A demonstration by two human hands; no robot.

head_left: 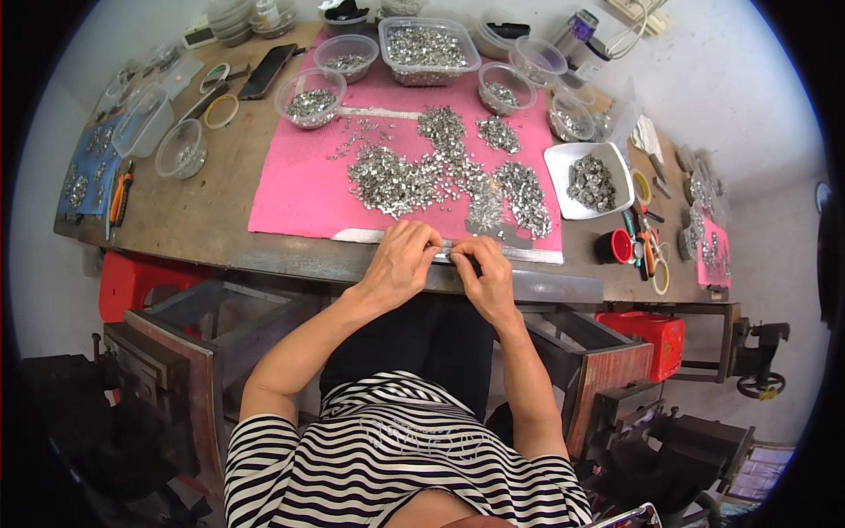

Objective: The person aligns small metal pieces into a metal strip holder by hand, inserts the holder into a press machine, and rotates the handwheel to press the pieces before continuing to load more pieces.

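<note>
At the front edge of the workbench, my left hand [407, 257] and my right hand [484, 273] meet with thumbs and fingertips pinched. Between them sits a small silvery metal piece [445, 251], too small to name. Both hands seem closed on it. Just beyond them a pink mat [299, 189] carries heaps of small shiny metal parts [392, 180]. Nearest my right hand lie a pile of thin pin-like pieces [484, 209] and another pile of metal parts [525, 201]. A flat metal strip [554, 286] runs along the bench edge under my hands.
Clear plastic tubs [429, 75] of metal parts line the mat's far side. At right stand a white square bowl [556, 176], a red cup [613, 247] and pliers [649, 251]. A phone [268, 71] and orange-handled pliers [121, 195] lie left. Red stools [651, 339] stand below.
</note>
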